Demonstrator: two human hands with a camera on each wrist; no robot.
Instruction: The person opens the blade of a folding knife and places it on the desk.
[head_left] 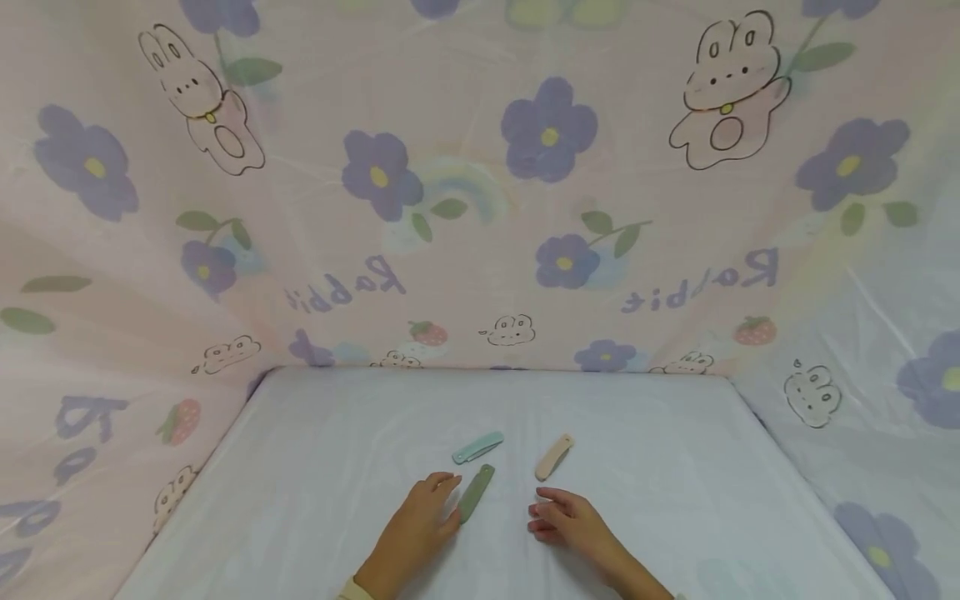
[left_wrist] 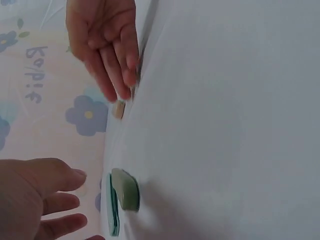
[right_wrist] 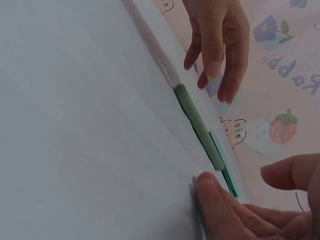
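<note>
Three small flat oblong pieces lie on a white sheet (head_left: 315,467): a sage green one (head_left: 476,493), a teal one (head_left: 477,447) just behind it, and a beige one (head_left: 554,457) to the right. My left hand (head_left: 442,500) lies with relaxed fingers right beside the green piece (right_wrist: 197,125); whether the thumb touches it I cannot tell. My right hand (head_left: 543,510) rests on the sheet just short of the beige piece (left_wrist: 118,109), fingers loosely bent, holding nothing. In the left wrist view the green piece (left_wrist: 125,189) and the teal piece (left_wrist: 112,210) lie side by side.
A pink curtain (head_left: 480,250) printed with purple flowers, rabbits and strawberries walls the sheet in at the back and on both sides. The sheet reaches out to left and right of the hands.
</note>
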